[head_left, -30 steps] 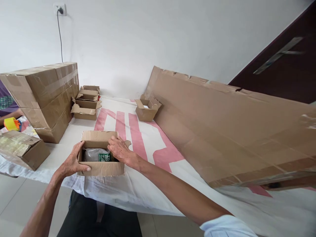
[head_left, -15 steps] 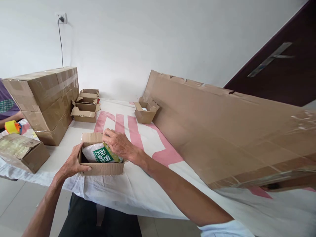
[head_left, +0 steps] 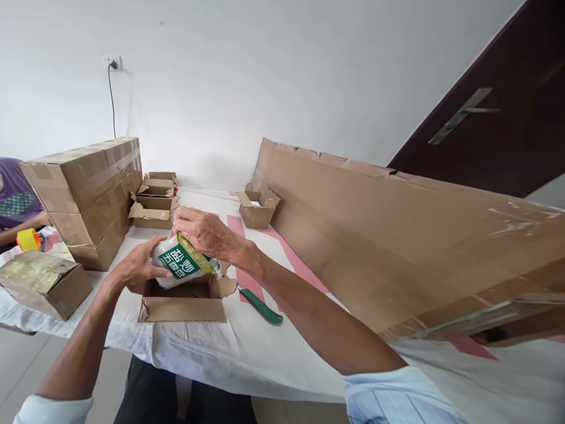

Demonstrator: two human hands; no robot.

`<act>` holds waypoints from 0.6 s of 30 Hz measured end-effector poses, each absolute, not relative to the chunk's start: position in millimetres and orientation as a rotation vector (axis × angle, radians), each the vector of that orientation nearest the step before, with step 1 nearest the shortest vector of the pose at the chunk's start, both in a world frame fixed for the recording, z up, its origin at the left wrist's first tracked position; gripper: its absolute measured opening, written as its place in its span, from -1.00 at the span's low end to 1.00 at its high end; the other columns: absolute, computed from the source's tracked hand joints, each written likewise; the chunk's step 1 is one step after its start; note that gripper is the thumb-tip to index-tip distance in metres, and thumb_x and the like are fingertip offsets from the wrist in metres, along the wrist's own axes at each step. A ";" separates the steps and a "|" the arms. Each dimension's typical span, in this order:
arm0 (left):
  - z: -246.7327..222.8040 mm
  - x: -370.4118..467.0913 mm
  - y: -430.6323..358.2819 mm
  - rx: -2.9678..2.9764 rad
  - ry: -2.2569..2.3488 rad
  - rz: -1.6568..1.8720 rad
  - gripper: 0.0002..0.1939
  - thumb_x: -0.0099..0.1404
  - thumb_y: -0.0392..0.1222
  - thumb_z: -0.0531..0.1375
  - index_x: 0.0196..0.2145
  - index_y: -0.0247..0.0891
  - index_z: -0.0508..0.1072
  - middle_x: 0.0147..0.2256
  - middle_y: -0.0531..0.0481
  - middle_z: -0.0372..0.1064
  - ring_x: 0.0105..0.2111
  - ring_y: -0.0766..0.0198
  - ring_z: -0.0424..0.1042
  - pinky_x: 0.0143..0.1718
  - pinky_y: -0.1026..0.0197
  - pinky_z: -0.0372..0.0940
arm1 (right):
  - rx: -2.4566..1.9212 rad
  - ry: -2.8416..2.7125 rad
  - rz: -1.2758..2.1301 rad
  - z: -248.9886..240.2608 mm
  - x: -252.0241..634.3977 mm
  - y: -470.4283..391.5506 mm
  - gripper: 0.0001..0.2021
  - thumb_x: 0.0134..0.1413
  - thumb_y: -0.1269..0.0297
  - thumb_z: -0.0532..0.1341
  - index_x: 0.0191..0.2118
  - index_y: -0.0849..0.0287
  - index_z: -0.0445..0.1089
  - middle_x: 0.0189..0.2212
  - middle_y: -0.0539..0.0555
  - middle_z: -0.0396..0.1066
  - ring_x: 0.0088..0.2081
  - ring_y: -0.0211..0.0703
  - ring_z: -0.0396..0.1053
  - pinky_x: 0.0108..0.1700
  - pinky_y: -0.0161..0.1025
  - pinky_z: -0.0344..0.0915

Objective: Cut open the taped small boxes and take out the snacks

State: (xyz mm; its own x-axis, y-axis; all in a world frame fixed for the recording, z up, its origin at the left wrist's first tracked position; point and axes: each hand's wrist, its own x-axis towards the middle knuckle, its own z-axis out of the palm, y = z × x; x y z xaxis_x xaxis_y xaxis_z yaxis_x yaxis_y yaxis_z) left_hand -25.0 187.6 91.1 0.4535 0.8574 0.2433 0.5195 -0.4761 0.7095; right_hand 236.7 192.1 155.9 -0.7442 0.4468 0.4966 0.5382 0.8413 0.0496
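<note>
Between my two hands is a plastic bag (head_left: pixel 179 262) with a green label and white characters, tilted above an open cardboard box (head_left: pixel 183 309). My left hand (head_left: pixel 143 263) grips the bag's left side, thumb across its front. Over the bag's top edge, my right hand (head_left: pixel 209 234) is closed, with its fingertips partly hidden behind the bag. The box's flaps are spread outward, and its inside shows dark under the bag. To the right of the box lies a green-handled knife (head_left: pixel 261 306), its blade mostly hidden by the box flap.
Taped cartons (head_left: pixel 88 200) are stacked at the left, with a single closed carton (head_left: pixel 46 282) in front. Small open boxes (head_left: pixel 152 221) and another box (head_left: pixel 256 215) stand farther back. A large cardboard sheet (head_left: pixel 375 235) leans at right. Another person's arm (head_left: pixel 26 227) and a yellow tape dispenser (head_left: pixel 29 240) are far left.
The bag has risen from inside the box, lifted by both hands. My left hand has moved from the box's side onto the bag. The box flaps now lie outward and the knife is visible.
</note>
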 end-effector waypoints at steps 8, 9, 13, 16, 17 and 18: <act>77.9 -7.2 194.7 1.739 0.853 0.692 -0.41 -0.11 -0.02 0.67 -0.14 -0.28 0.69 -0.21 -0.05 0.70 -0.23 0.01 0.61 -0.13 0.08 0.49 | -0.741 -2.436 0.056 158.3 233.8 196.2 -0.79 0.48 0.47 0.08 -0.08 0.15 0.46 0.00 0.12 0.47 -0.04 -0.12 0.42 -0.04 -0.19 0.32; 72.6 -7.3 193.3 1.705 0.865 0.743 -0.41 -0.12 -0.02 0.67 -0.14 -0.29 0.69 -0.21 -0.07 0.70 -0.23 0.02 0.61 -0.14 0.08 0.49 | -0.789 -2.347 0.155 157.2 238.0 197.3 -0.83 0.45 0.42 0.16 0.03 0.14 0.45 0.04 0.12 0.49 -0.05 -0.12 0.43 -0.01 -0.18 0.34; 54.2 -9.1 188.9 1.668 0.974 0.933 -0.37 -0.12 0.00 0.68 -0.12 -0.30 0.68 -0.21 -0.08 0.70 -0.22 0.02 0.62 -0.13 0.09 0.49 | -0.999 -2.110 0.554 146.5 261.0 208.0 -0.61 0.18 0.23 0.43 0.10 0.14 0.47 -0.02 0.10 0.55 -0.21 -0.15 0.45 -0.17 -0.22 0.35; 46.9 -8.7 187.1 1.592 1.014 1.040 -0.34 -0.14 0.05 0.69 -0.13 -0.29 0.66 -0.22 -0.09 0.70 -0.22 0.01 0.62 -0.13 0.08 0.48 | -0.966 -2.127 0.757 138.0 271.6 218.6 -0.69 0.25 0.06 0.30 -0.42 0.15 0.38 -0.43 -0.02 0.37 -0.40 -0.24 0.26 -0.36 -0.26 0.15; 46.1 -8.3 186.3 1.562 1.020 1.062 -0.32 -0.16 0.06 0.69 -0.13 -0.29 0.65 -0.23 -0.09 0.70 -0.23 0.01 0.62 -0.14 0.09 0.47 | -0.942 -2.105 0.785 136.6 272.2 221.9 -0.60 0.25 0.00 0.26 -0.52 0.12 0.26 -0.51 -0.06 0.24 -0.45 -0.27 0.17 -0.40 -0.26 0.07; 46.1 -7.9 185.2 1.540 1.020 1.074 -0.31 -0.17 0.07 0.69 -0.13 -0.28 0.64 -0.23 -0.09 0.69 -0.23 0.01 0.61 -0.16 0.09 0.47 | -0.924 -2.066 0.798 136.2 271.6 225.0 -0.55 0.22 -0.05 0.25 -0.56 0.10 0.19 -0.56 -0.08 0.15 -0.48 -0.29 0.09 -0.42 -0.26 0.01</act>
State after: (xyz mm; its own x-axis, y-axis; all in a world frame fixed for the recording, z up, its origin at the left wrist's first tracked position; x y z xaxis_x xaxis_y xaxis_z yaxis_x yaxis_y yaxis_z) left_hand -7.9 185.2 46.1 0.2612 0.9530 0.1535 0.1042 -0.1859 0.9770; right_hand 271.6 225.0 136.2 -0.4798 0.8005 0.3591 0.3510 0.5502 -0.7577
